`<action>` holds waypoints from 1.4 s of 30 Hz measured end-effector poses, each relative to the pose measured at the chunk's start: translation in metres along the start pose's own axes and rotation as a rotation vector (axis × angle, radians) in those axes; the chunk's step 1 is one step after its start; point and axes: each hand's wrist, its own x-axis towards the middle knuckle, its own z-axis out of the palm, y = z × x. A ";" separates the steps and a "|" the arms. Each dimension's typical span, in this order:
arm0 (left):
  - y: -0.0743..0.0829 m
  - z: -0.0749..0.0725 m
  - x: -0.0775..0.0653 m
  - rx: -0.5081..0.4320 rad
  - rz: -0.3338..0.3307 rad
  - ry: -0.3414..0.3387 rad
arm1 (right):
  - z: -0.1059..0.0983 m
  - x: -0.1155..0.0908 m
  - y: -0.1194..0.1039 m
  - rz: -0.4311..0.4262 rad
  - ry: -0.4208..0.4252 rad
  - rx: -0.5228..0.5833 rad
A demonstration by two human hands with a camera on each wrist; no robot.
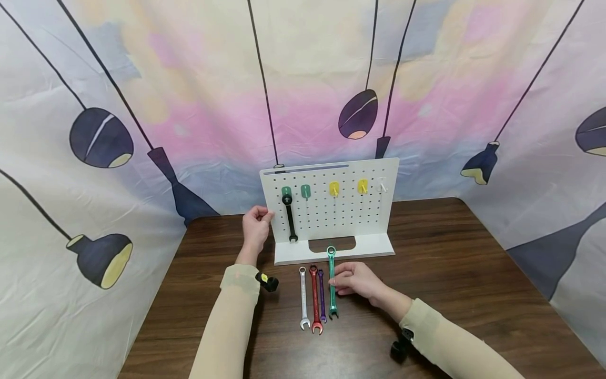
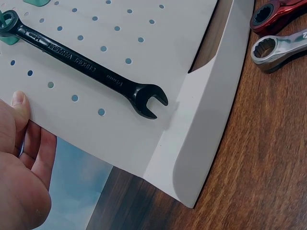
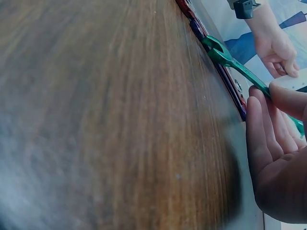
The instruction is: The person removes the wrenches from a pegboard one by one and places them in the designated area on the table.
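Observation:
My left hand (image 1: 256, 227) pinches the left edge of a white pegboard (image 1: 326, 223), thumb on its front and fingers behind. In my right hand (image 1: 358, 281) a green combination wrench (image 1: 332, 284) is pinched near its middle, ring end toward the board and open end toward me. The right wrist view shows the green wrench (image 3: 244, 72) between thumb and fingers, raised over the table. A black wrench (image 2: 79, 62) hangs by its ring end from the leftmost green hook (image 1: 286, 190). Left of the green wrench lie a silver wrench (image 1: 303, 300), a red wrench (image 1: 314, 300) and a small purple wrench (image 1: 322, 297).
Along the board's upper part sit another green hook (image 1: 305, 191), a yellow hook (image 1: 334, 188), a second yellow hook (image 1: 363, 186) and a white hook (image 1: 383, 185). The board's base (image 1: 293, 255) stands on the dark wooden table (image 1: 454, 263). A patterned curtain (image 1: 303, 79) hangs behind.

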 end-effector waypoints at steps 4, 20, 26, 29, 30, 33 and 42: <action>0.000 0.000 0.000 0.000 0.004 -0.001 | 0.000 -0.002 0.002 0.015 -0.007 -0.009; -0.001 -0.002 0.001 -0.009 0.021 -0.011 | 0.000 -0.007 0.006 0.033 -0.010 -0.076; -0.001 -0.001 0.000 -0.013 0.014 -0.013 | 0.002 -0.006 0.007 0.039 -0.016 -0.113; -0.001 -0.001 0.000 -0.011 0.014 -0.015 | 0.002 -0.006 0.007 0.043 -0.019 -0.117; -0.001 -0.001 -0.001 -0.011 0.014 -0.014 | 0.001 -0.005 0.008 0.041 -0.020 -0.124; 0.000 0.000 -0.001 -0.009 0.015 -0.012 | 0.001 -0.004 0.008 0.044 -0.021 -0.138; -0.001 -0.001 0.000 -0.005 0.007 -0.010 | 0.002 -0.004 0.006 0.053 -0.009 -0.161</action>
